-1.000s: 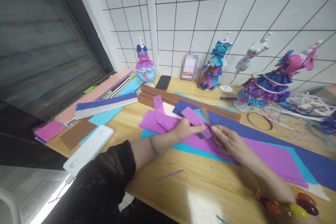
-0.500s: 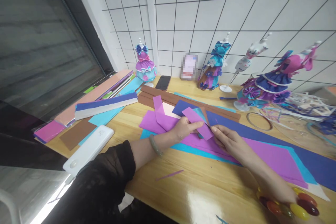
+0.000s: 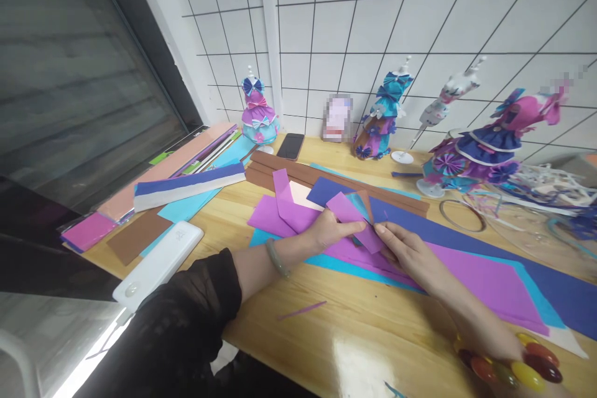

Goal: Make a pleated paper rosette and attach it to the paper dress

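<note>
My left hand (image 3: 332, 230) pinches a small purple paper strip (image 3: 347, 210) between thumb and fingers. At the strip's right part, my right hand (image 3: 400, 244) is closed with fingertips together; what it grips is too small to make out, with a thin dark edge showing near the fingertips. Under both hands lie large purple (image 3: 485, 286), light blue (image 3: 298, 259) and dark blue (image 3: 555, 286) sheets. A small teal piece (image 3: 358, 202) and a brown piece show just behind the strip. Another purple strip (image 3: 282, 189) lies to the left of it.
Dressed miniature mannequins (image 3: 259, 115) stand along the tiled wall, with a bare patterned one (image 3: 450, 96) at right. A phone (image 3: 290, 146) lies near the wall. A white power bank (image 3: 158, 266) and stacked papers are at left, ribbons (image 3: 550, 189) at right.
The purple strip and my left thumb have shifted slightly right and down, closer to my right fingertips. Otherwise the scene looks the same.
</note>
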The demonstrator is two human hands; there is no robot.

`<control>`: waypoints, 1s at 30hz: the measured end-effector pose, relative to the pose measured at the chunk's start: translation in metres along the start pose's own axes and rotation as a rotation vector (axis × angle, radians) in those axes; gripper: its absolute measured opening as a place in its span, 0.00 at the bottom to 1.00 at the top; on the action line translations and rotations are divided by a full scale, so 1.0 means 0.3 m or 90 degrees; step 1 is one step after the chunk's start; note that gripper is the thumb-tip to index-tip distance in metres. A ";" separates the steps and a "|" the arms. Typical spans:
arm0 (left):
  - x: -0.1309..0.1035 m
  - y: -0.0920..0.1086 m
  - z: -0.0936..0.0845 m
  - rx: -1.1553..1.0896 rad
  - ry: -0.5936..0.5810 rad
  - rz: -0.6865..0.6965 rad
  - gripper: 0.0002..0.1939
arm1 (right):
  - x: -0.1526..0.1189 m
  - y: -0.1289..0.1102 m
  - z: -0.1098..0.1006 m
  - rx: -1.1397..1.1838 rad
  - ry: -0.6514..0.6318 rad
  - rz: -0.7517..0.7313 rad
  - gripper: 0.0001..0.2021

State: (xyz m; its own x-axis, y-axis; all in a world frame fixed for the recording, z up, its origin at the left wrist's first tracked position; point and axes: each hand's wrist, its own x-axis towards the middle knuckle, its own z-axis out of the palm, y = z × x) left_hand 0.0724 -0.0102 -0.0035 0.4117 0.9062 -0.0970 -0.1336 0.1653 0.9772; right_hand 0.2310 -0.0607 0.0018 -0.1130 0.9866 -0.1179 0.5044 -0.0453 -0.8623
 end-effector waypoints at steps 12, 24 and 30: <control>-0.007 0.015 -0.001 0.076 -0.009 0.006 0.08 | 0.003 -0.006 0.017 0.004 0.019 0.001 0.16; -0.007 0.012 -0.002 0.002 -0.041 0.019 0.08 | 0.004 -0.001 0.021 0.020 0.022 0.001 0.16; -0.001 0.005 -0.006 -0.008 -0.066 0.011 0.08 | 0.006 0.004 0.015 0.017 0.028 -0.005 0.16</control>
State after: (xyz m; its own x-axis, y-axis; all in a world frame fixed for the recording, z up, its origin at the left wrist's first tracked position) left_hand 0.0704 -0.0096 -0.0023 0.4995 0.8643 -0.0588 -0.1535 0.1551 0.9759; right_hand 0.2274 -0.0596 -0.0016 -0.0789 0.9929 -0.0894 0.4811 -0.0406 -0.8757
